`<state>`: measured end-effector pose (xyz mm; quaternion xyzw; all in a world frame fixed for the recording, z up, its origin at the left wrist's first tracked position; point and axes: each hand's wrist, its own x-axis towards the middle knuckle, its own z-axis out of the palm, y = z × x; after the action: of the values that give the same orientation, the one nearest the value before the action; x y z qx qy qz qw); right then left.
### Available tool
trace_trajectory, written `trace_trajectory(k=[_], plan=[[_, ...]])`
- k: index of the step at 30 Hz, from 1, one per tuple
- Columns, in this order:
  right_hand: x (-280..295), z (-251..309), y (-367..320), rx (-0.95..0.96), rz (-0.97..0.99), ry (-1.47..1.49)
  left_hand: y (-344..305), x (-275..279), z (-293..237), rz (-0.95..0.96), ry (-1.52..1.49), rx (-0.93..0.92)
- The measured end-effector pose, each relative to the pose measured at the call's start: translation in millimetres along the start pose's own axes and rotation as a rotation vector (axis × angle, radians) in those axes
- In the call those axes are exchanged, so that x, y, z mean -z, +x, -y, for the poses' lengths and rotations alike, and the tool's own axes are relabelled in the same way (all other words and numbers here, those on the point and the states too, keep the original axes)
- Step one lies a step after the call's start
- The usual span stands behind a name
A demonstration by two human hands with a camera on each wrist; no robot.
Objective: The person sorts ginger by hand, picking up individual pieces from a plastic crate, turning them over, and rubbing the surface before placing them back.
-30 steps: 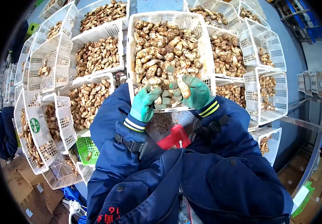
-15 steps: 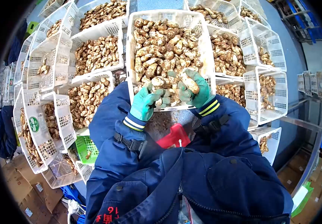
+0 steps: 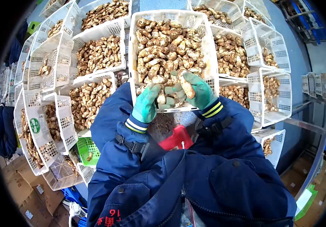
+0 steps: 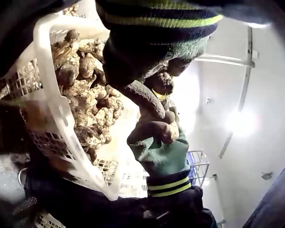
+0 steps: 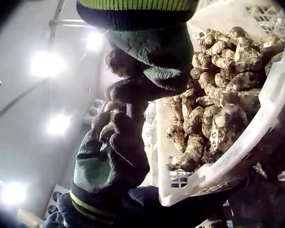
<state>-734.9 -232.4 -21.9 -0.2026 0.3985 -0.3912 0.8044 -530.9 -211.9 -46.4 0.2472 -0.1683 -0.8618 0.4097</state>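
In the head view, both gloved hands are close together over the near end of a white crate (image 3: 133, 56) heaped with brown-and-white mushrooms (image 3: 168, 45). My right hand (image 3: 201, 92) grips one long mushroom (image 3: 187, 86) between thumb and fingers, its length pointing toward me. Opposite it, the left hand (image 3: 145, 103) has its fingers curled round another mushroom (image 3: 159, 79), whose cap end shows above the thumb. Dark, soiled glove fingers (image 5: 126, 142) of that hand show in the right wrist view, bent inward. The fingertips of the two hands nearly meet.
More white crates of mushrooms stand on both sides, such as one at left (image 3: 98, 53) and one at right (image 3: 231, 53). A small green basket (image 3: 88, 151) sits lower left. Something red (image 3: 176, 138) lies between the knees. A metal rail (image 3: 314, 159) runs at the right.
The right hand has turned its mushroom, which now stands more lengthwise and a little further left. The left hand's fingers have shifted around its mushroom. The crates have stayed put.
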Motion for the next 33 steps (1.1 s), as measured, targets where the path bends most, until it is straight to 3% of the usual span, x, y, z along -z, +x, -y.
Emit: trace_trajectory(k=[2,4,6,8,11,12,16,17,20,23,25,27,28,29,30,32,33], plan=[[7,-4,7,-0.001,0.123,0.012,-2,3,10,-0.093,0.16,-0.183],[5,-3,6,0.094,0.118,-0.09,-1,19,18,-0.141,-0.016,-0.157],[5,-5,7,0.104,0.126,-0.088,-2,27,19,-0.127,0.33,-0.179],[11,-9,9,0.106,0.13,-0.089,-3,6,6,-0.126,0.169,-0.15],[10,-8,8,0.094,0.123,-0.089,1,-4,9,-0.294,0.269,-0.253],[10,-8,8,0.086,0.105,-0.072,3,18,19,-0.447,0.489,-0.29],[10,-10,5,0.048,0.101,-0.016,4,-3,10,-0.493,0.4,-0.291],[11,-14,4,0.04,0.093,0.021,5,0,11,-0.518,0.511,-0.311],[9,-22,1,0.32,0.183,-0.358,9,5,16,-0.535,0.718,-0.346],[7,-24,1,0.202,0.157,-0.272,12,11,23,-0.53,0.984,-0.439],[29,-42,12,0.24,0.189,-0.339,9,-6,21,-0.545,1.04,-0.379],[30,-41,6,0.173,0.143,-0.255,10,1,25,-0.582,1.459,-0.395],[19,-32,0,0.137,0.113,-0.189,10,3,30,-0.531,1.376,-0.484],[2,-18,-10,0.112,0.071,-0.114,11,4,27,-0.417,1.417,-0.375],[4,-21,-8,0.03,0.029,0.035,11,7,29,-0.364,1.249,-0.318],[18,-23,-6,0.111,0.065,-0.024,11,11,34,-0.264,0.908,-0.208],[26,-26,0,0.174,0.094,-0.061,10,12,37,-0.246,0.873,-0.244]])
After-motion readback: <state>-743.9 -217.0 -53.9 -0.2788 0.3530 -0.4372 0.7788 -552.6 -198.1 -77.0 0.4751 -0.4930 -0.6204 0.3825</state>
